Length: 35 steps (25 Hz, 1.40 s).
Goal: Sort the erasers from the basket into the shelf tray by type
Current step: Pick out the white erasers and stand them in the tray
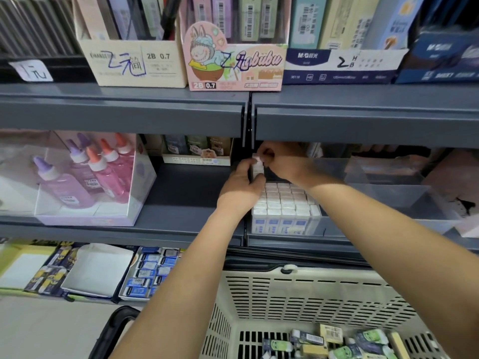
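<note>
The upper shelf edge (363, 120) overhangs the tray (318, 221), leaving only a low slot for entry from the front. Packed rows of erasers (282, 200) fill the tray's front and middle up to its rim. Free depth shows only in the dark strip at the rear. That strip is occupied by the left hand (241, 187) and right hand (281, 161), which both hold a small eraser stack (258, 167). The black upright (247, 141) bounds the tray on its left. Further left, open shelf surface (186, 200) lies between the upright and the glue box (88, 182). Below, the basket rim (311, 273) sits near the shelf front, and both forearms cross above it.
</note>
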### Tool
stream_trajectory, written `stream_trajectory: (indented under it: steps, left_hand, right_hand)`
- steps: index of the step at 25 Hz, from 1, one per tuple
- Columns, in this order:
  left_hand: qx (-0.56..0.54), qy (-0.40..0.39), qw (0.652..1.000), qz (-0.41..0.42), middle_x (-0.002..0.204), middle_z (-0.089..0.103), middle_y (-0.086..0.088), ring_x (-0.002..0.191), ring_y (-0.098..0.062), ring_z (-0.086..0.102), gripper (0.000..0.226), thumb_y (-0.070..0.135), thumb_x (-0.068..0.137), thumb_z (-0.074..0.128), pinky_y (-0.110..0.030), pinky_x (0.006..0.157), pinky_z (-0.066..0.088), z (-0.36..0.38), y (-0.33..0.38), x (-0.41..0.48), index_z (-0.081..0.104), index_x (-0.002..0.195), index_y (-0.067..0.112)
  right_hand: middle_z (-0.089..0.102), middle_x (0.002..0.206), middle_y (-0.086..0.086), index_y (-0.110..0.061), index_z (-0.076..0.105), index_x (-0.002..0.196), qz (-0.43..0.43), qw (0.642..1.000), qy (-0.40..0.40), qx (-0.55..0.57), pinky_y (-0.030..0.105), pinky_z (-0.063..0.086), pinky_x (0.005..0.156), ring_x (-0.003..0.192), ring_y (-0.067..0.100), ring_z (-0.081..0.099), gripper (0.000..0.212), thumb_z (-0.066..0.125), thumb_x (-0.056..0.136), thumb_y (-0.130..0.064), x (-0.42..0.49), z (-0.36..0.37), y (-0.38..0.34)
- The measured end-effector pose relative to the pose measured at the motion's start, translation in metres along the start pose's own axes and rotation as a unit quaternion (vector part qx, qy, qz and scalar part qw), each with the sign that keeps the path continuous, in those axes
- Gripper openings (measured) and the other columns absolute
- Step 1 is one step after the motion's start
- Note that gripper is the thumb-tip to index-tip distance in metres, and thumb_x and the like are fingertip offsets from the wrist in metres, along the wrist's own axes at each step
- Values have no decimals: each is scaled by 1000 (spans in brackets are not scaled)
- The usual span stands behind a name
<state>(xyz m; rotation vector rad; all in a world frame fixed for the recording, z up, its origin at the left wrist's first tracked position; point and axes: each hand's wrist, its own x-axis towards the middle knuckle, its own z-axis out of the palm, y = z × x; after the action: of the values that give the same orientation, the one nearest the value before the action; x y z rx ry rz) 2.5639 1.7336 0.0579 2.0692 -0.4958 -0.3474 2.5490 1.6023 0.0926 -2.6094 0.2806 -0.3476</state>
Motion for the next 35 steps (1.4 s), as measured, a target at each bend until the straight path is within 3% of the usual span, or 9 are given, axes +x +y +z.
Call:
stream_trajectory:
  steps: [2,7,10,14,22,25,28,31,35]
  left_hand:
    - [-30,15,999,1,122,54,6,84,-10,54,51,33,87,50,-24,71,39,0,0,-1,35,135,37]
    - [-45,-8,999,-14,144,40,-2,122,-20,47,58,33,88,49,-23,85,35,3,-2,4,29,143,35]
    - [-74,-18,997,-26,140,44,-2,118,-19,50,55,32,89,47,-28,93,42,2,1,2,33,142,37]
    - [-191,-16,978,-77,113,59,5,92,-9,56,46,19,94,43,-20,81,46,-3,4,-10,42,139,27]
    - [-165,-42,982,-87,139,45,0,96,-3,46,45,14,98,36,-9,75,30,-2,19,-20,36,143,19]
    - [-135,-16,989,-61,140,46,-4,121,-15,45,42,24,99,40,-20,93,34,-6,18,-41,40,140,17]
    - [-103,78,992,-14,126,54,2,107,-8,51,36,28,96,45,-21,88,36,-13,9,-82,48,131,18]
    - [-104,122,986,40,113,55,12,96,3,52,21,24,93,51,-13,79,38,-8,0,-144,52,113,30]
    - [-48,0,998,31,99,58,8,80,4,53,12,20,91,54,-12,71,42,22,-11,-206,55,97,30]
  right_hand:
    - [63,103,6,-12,60,108,-7,1000,15,-16,23,37,79,98,22,58,18,54,91,-14,-1,3,1]
    - [65,104,5,-14,61,103,-1,1000,1,-12,18,33,72,88,15,56,18,49,91,-10,-5,5,9]
    - [64,109,6,-13,60,106,5,1000,-15,7,18,36,75,94,17,57,21,47,90,-8,-7,3,9]
    - [61,118,7,-13,56,115,24,999,-33,19,19,37,80,106,22,56,24,47,93,-14,-11,1,5]
    - [64,109,8,-13,62,101,61,995,-65,-40,25,39,75,91,21,55,23,44,94,-26,-26,-3,-4]
    - [64,114,4,-16,61,110,60,996,-68,-3,24,41,79,98,19,57,24,47,94,-28,-45,-19,-12]
    - [67,108,-5,-21,63,111,29,998,-4,53,20,42,85,100,11,61,22,55,90,-26,-96,-42,-12]
    - [66,84,-21,-33,64,92,-2,989,57,136,8,42,74,82,-7,59,9,60,87,-27,-177,-58,-5]
    - [63,72,-25,-34,64,92,43,988,-69,131,2,40,63,70,-13,57,8,59,86,-31,-284,-41,28]
